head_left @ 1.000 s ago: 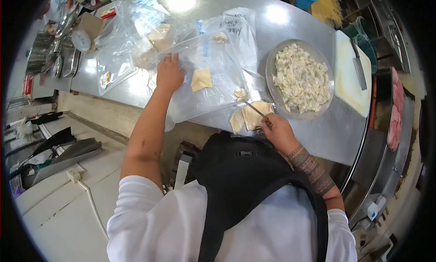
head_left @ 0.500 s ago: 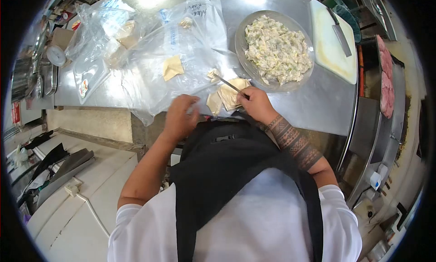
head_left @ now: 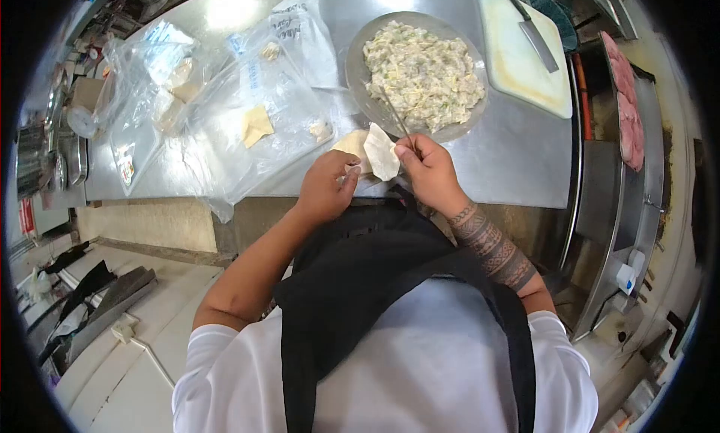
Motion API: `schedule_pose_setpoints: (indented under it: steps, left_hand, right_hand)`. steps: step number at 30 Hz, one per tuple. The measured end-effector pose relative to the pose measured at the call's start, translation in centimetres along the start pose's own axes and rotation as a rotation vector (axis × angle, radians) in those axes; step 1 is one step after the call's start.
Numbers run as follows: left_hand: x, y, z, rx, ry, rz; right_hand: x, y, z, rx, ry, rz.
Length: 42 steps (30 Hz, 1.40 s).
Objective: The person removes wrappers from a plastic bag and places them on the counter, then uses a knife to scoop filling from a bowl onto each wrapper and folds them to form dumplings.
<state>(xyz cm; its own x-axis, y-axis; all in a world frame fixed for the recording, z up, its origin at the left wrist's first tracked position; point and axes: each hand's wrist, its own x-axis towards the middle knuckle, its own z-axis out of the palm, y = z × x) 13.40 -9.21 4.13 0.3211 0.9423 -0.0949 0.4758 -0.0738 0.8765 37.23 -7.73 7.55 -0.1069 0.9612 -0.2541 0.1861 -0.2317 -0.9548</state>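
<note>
Fingers [head_left: 415, 142] of right hand [head_left: 433, 175] tight on wrapper [head_left: 383, 154] and tool [head_left: 395, 112]; left hand [head_left: 325, 182] half-curled, hold unclear.

Bright light glares in white patches off the stainless-steel worktop [head_left: 517, 161]; fisheye distortion bends the dark-cornered edges.

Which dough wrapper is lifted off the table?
The pale wrapper pinched in the right hand. The square wrapper lies flat on the clear plastic, and the wrappers just behind the raised one lie low too.
</note>
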Motion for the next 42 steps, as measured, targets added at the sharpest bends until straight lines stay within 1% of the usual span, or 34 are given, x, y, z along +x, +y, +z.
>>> schedule_pose_setpoints:
  steps: [2,3,4,5,7,9,10,11,13,14,16,19,22,25,26,28,32,34,37,38,40,42]
  left_hand:
    - [0.6,1.9,0.6,-0.505,-0.065,-0.338]
    - [1.2,3.5,0.6,-0.835,-0.138,-0.430]
    - [1.9,5.3,0.4,-1.166,-0.213,-0.518]
    - [2.4,6.4,0.4,-1.497,-0.289,-0.605]
    - [2.9,5.0,1.3,-1.523,-0.322,-0.599]
    - [3.5,3.3,2.4,-1.602,-0.362,-0.564]
    - [3.5,3.3,2.4,-1.484,-0.283,-0.592]
    - [3.6,3.2,2.4,-1.361,-0.212,-0.626]
    - [3.8,4.5,2.1,-1.195,-0.142,-0.632]
    - [3.8,4.3,2.4,-1.263,-0.106,-0.702]
    - [3.6,3.4,3.3,-1.301,-0.119,-0.709]
    - [3.7,3.7,4.5,-1.362,-0.131,-0.689]
    - [3.8,4.9,5.5,-1.345,-0.111,-0.646]
    - [3.7,5.6,5.8,-1.247,-0.089,-0.644]
    - [3.7,5.6,5.9,-1.208,-0.083,-0.649]
    - [3.6,5.4,6.0,-1.234,-0.066,-0.649]
    - [3.3,5.9,6.5,-1.189,-0.015,-0.615]
    - [3.2,6.6,6.9,-1.157,0.011,-0.630]
    - [3.1,7.0,7.2,-1.105,0.020,-0.633]
    - [3.2,7.0,7.2,-1.087,0.020,-0.629]
    - [3.3,5.9,7.9,-1.134,0.109,-0.695]
    - [3.3,5.2,8.8,-1.149,0.206,-0.746]
  right_hand:
    - [-0.3,-0.9,-0.4,-0.036,-0.088,-0.056]
    - [-0.5,-1.6,-0.6,-0.055,-0.133,-0.083]
    - [-0.7,-4.1,-1.0,-0.065,-0.331,0.143]
    - [-0.7,-3.2,-0.6,-0.189,-0.378,-0.059]
    - [-1.3,-4.4,-0.7,-0.093,-0.457,0.014]
    - [-2.0,-6.8,-2.7,-0.061,-0.352,0.031]
    - [-2.2,-7.3,-3.9,-0.047,-0.302,0.040]
    - [-2.3,-6.9,-5.7,-0.272,-0.229,-0.117]
    - [-1.7,-6.0,-9.9,-0.719,-0.073,-0.433]
    - [-1.5,-6.2,-11.5,-0.879,-0.105,-0.343]
    - [-0.8,-7.5,-13.9,-1.190,-0.167,-0.153]
    - [0.4,-7.0,-15.3,-1.301,-0.176,-0.224]
    - [1.6,-6.7,-15.5,-1.355,-0.230,-0.260]
    - [1.9,-6.5,-15.6,-1.420,-0.314,-0.217]
    - [2.0,-6.4,-15.8,-1.403,-0.335,-0.235]
    - [1.9,-6.2,-16.4,-1.371,-0.375,-0.272]
    - [2.5,-7.0,-17.4,-1.341,-0.342,-0.330]
    - [2.6,-7.0,-17.0,-1.302,-0.307,-0.356]
    - [2.5,-6.3,-16.3,-1.341,-0.376,-0.306]
    - [2.4,-6.2,-16.5,-1.343,-0.369,-0.315]
    - [2.2,-6.4,-17.4,-1.349,-0.362,-0.332]
    - [2.7,-7.0,-17.7,-1.384,-0.387,-0.303]
